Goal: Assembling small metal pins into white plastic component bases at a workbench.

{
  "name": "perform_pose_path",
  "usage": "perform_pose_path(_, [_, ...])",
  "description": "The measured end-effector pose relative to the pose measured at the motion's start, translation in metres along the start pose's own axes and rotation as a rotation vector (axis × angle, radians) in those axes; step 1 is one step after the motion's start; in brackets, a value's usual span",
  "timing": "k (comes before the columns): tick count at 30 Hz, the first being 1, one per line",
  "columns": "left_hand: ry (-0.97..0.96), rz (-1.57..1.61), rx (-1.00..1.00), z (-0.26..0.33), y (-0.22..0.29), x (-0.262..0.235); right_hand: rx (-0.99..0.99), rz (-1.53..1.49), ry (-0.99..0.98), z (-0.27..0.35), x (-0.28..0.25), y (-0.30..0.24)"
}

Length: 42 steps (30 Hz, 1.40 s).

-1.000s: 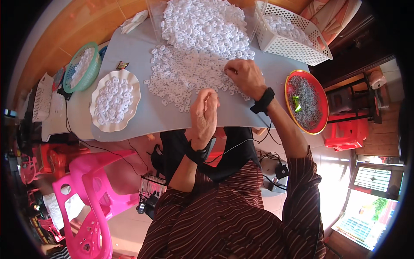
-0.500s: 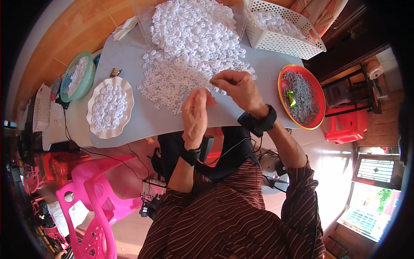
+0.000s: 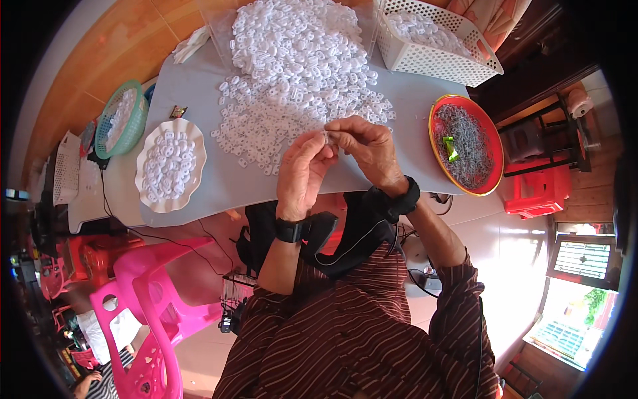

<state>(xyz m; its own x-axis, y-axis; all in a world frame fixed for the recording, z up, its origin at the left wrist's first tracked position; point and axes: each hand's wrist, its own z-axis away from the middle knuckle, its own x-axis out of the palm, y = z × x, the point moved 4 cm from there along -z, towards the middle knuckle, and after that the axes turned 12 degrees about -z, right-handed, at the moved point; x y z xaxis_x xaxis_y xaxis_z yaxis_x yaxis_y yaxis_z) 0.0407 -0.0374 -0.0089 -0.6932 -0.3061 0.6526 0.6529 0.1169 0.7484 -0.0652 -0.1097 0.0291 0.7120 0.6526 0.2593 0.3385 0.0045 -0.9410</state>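
My left hand point(image 3: 303, 174) and my right hand point(image 3: 369, 147) meet above the near part of the grey table point(image 3: 212, 189). Their fingertips are pinched together, and a tiny whitish piece shows between them. Its exact kind is too small to tell, and the fingers partly hide whatever else is there. Just beyond the hands lie many small flat white plastic pieces point(image 3: 249, 126). Behind these rises a big heap of white oval plastic pieces point(image 3: 299, 46). To the left, a scalloped cream plate point(image 3: 143, 149) holds more white oval pieces.
A red basin point(image 3: 495, 163) of small grey metal-looking parts stands right, with a green packet point(image 3: 451, 149) on top. White perforated basket point(image 3: 425, 66) sits far right; green basket point(image 3: 136, 123) far left. A pink chair point(image 3: 143, 299) stands lower left; cables hang below the table.
My right hand has come down and left, so its fingertips now meet those of my left hand. The left hand has turned, showing more palm.
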Motion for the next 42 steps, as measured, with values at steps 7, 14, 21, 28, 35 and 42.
perform_pose_path(7, [0.110,-0.137,0.149,0.007,0.000,0.013,0.003,0.065,0.066,0.004,0.001,-0.013])
perform_pose_path(14, [0.150,-0.420,0.244,0.010,0.003,0.009,-0.072,0.473,0.071,0.008,0.006,-0.024])
perform_pose_path(21, [0.072,-0.635,0.222,0.009,0.001,0.019,-0.106,0.769,0.143,0.026,-0.017,-0.048])
perform_pose_path(28, [0.094,-0.721,0.256,0.015,0.009,0.019,-0.036,1.350,0.311,0.023,-0.113,-0.108])
perform_pose_path(35, [0.072,-0.700,0.274,0.010,0.002,0.019,-0.031,1.422,0.074,0.007,-0.189,-0.086])
perform_pose_path(42, [0.068,-0.691,0.257,0.011,0.004,0.017,-0.076,1.408,0.165,0.005,-0.178,-0.090])
